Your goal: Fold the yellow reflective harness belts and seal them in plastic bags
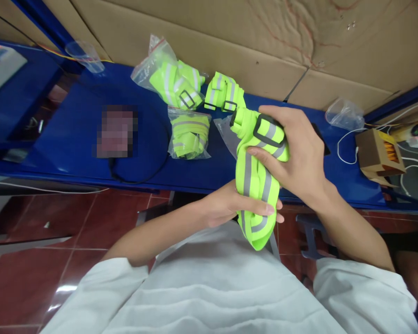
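A neon-yellow reflective strap point(248, 174) with grey stripes and black buckles hangs folded between my two hands, in front of the blue table's edge. My right hand point(301, 153) is closed around its upper part, next to a large buckle. Lower down, my left hand point(235, 204) wraps the folded loops, thumb across the front. Behind it on the table sit a loose folded reflective strap point(225, 90), a bagged strap point(190, 134) and another strap in a clear zip bag point(176, 83). Part of a clear bag point(228, 132) shows just left of the held strap.
The blue table point(146, 162) backs onto a cardboard wall point(195, 37). Clear plastic cups point(87, 55) stand at left and right. A small cardboard box point(379, 153) and white cables lie at right. A blurred-out object point(115, 132) is at left. Below is a stool point(313, 236).
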`<control>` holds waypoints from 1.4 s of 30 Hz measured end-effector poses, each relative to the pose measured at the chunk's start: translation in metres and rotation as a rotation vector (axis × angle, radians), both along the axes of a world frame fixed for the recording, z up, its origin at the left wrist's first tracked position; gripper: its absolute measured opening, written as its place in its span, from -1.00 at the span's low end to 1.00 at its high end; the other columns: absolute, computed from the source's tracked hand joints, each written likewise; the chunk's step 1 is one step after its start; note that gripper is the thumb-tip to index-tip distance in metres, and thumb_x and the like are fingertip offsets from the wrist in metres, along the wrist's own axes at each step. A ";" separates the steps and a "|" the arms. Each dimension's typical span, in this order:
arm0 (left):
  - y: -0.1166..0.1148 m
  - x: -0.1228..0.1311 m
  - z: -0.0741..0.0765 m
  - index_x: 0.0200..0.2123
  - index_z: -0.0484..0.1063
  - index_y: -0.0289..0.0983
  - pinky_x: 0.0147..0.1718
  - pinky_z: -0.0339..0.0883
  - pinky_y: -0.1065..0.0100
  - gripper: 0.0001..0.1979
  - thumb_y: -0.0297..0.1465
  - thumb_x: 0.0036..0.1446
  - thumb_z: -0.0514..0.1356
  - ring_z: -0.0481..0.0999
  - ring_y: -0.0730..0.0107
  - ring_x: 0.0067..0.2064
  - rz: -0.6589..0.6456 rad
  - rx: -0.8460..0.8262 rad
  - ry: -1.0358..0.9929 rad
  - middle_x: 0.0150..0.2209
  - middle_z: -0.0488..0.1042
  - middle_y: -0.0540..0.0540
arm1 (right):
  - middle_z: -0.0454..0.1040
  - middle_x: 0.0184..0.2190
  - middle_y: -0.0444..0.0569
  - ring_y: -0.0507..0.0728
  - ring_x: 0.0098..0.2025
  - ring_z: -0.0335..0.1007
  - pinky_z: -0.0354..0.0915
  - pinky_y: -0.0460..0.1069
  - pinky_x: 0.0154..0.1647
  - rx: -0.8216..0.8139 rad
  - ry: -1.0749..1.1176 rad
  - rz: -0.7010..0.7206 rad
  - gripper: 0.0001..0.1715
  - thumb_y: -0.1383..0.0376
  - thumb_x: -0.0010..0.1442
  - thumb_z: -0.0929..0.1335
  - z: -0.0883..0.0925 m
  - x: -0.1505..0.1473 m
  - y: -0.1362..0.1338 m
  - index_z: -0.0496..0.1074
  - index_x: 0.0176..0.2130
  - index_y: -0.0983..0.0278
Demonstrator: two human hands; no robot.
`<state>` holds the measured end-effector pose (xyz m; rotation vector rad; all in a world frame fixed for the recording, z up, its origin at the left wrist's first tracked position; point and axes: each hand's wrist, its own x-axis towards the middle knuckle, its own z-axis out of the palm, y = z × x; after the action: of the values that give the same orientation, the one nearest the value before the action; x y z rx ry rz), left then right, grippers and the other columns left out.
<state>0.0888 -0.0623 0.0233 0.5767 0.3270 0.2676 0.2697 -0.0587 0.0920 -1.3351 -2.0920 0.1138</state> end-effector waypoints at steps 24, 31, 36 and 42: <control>0.031 -0.030 0.000 -0.22 0.64 -0.34 -0.22 0.56 0.44 -0.81 -0.32 0.19 0.42 0.69 0.34 -0.20 -0.031 0.758 0.149 -0.24 0.71 -0.13 | 0.55 0.21 0.10 0.30 0.22 0.50 0.40 0.23 0.28 -0.442 0.228 0.079 -0.30 -0.21 0.37 0.37 -0.031 0.000 -0.020 0.50 0.25 0.16; 0.033 -0.031 -0.006 -0.22 0.61 -0.33 -0.25 0.59 0.37 -0.66 -0.27 0.02 0.56 0.70 0.28 -0.21 -0.168 0.609 0.143 -0.23 0.69 -0.13 | 0.52 0.26 0.12 0.35 0.27 0.48 0.43 0.24 0.28 -0.342 0.118 0.046 -0.17 -0.14 0.21 0.53 -0.041 -0.008 -0.022 0.43 0.30 0.18; 0.028 -0.030 -0.019 -0.24 0.59 -0.34 -0.30 0.56 0.34 -0.68 -0.24 0.08 0.52 0.67 0.29 -0.28 -0.103 0.431 0.154 -0.33 0.65 -0.10 | 0.58 0.18 0.06 0.33 0.17 0.53 0.45 0.20 0.24 -0.334 0.195 0.006 -0.25 -0.08 0.17 0.57 -0.032 -0.006 -0.024 0.49 0.23 0.14; 0.030 -0.032 -0.021 -0.19 0.61 -0.29 -0.20 0.41 0.42 -0.58 -0.08 0.09 0.50 0.56 0.32 -0.16 0.104 0.990 0.305 -0.21 0.64 -0.02 | 0.64 -0.14 -0.08 0.13 -0.19 0.57 0.51 -0.03 -0.23 -0.754 0.642 0.020 -0.41 -0.02 0.14 0.61 -0.024 0.000 -0.028 0.57 0.05 0.20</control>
<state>0.0564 -0.0321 0.0028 1.5884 0.5163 0.4424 0.2698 -0.0868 0.0683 -1.4107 -1.5347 1.2627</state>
